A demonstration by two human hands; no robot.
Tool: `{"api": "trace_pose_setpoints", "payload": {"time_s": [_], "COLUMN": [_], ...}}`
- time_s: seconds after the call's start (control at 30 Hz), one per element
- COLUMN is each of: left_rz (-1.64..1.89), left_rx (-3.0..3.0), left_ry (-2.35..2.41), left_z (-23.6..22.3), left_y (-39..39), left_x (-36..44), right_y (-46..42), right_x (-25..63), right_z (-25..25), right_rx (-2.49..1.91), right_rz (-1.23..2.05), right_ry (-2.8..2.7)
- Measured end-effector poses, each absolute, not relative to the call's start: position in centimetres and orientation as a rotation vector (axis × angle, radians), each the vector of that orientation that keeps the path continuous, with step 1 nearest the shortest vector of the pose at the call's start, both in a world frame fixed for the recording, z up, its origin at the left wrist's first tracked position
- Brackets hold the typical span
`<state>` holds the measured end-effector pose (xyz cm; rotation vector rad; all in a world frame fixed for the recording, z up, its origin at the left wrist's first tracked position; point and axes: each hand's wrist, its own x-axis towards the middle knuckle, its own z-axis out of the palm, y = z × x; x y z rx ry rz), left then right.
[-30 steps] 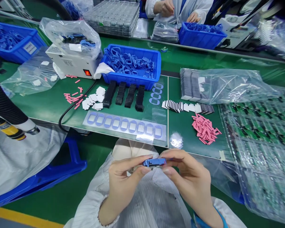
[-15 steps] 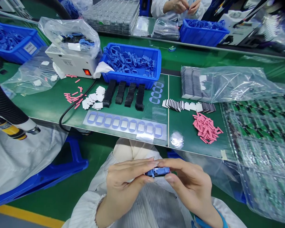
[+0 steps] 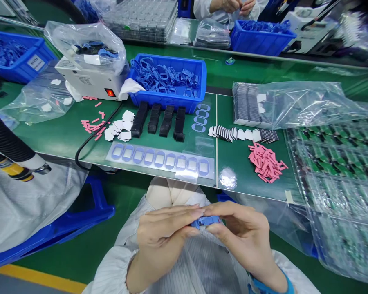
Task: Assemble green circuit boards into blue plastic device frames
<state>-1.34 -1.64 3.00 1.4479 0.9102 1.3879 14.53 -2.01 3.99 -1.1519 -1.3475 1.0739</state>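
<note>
The small blue plastic part (image 3: pixel 206 222) had sunk from plain view: where it had earlier shown as a squared block pinched at its ends, the left hand (image 3: pixel 162 241) and right hand (image 3: pixel 243 239) had now closed in, their fingers (image 3: pixel 180 212) meeting over it, so that only a ragged blue strip showed beneath them. Its details were hidden, and whether anything was fitted to it could not be told. Both hands were grasping it, pressing it between fingers and thumbs, and neither had released it. It was held just in front of the near edge of the green surface (image 3: pixel 233 159), above the person's striped white smock (image 3: pixel 202 265). On the surface, a row of blue oval gaskets on clear film (image 3: pixel 161 160) lay nearest that edge, with four black blocks (image 3: pixel 159 119) behind them and a blue bin of blue plastic frames (image 3: pixel 168 104) behind those. Farther right along the surface lay a heap of pink strips (image 3: pixel 266 163), and past it, trays of green circuit boards (image 3: pixel 334 163) in clear plastic.
</note>
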Motion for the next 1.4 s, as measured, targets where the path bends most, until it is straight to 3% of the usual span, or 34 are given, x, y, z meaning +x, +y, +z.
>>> {"api": "trace_pose_setpoints", "payload": {"time_s": [0.17,0.4,0.7,1.07,1.3,1.4], "left_rz": [1.297,1.272,1.225,1.295,1.412,1.463], "left_rx": [1.226,1.201,1.346,1.343,1.46,1.528], "left_ry": [1.093,1.073,1.086,1.143,1.077,1.068], "left_z": [2.9,2.5,2.0,1.7,1.5,1.4], "left_y": [-1.7,-2.0,-1.8,-1.8,-1.1,-0.5], "left_x": [-1.3,-1.5,-2.2,-2.1,-2.5,-3.1], "right_y": [-1.7,-2.1,-2.3,-2.3,-1.8,-1.4], "right_x": [14.9,15.6,15.6,16.2,15.2,14.6], "right_z": [3.7,3.6,3.1,2.9,2.8,2.8], "right_rx": [-1.167,-1.206,-1.172,-1.172,-1.191,-1.194], "right_rz": [1.198,1.036,1.54,0.802,0.692,0.887], "right_ry": [-1.395,-1.533,-1.145,-1.734,-1.735,-1.623]}}
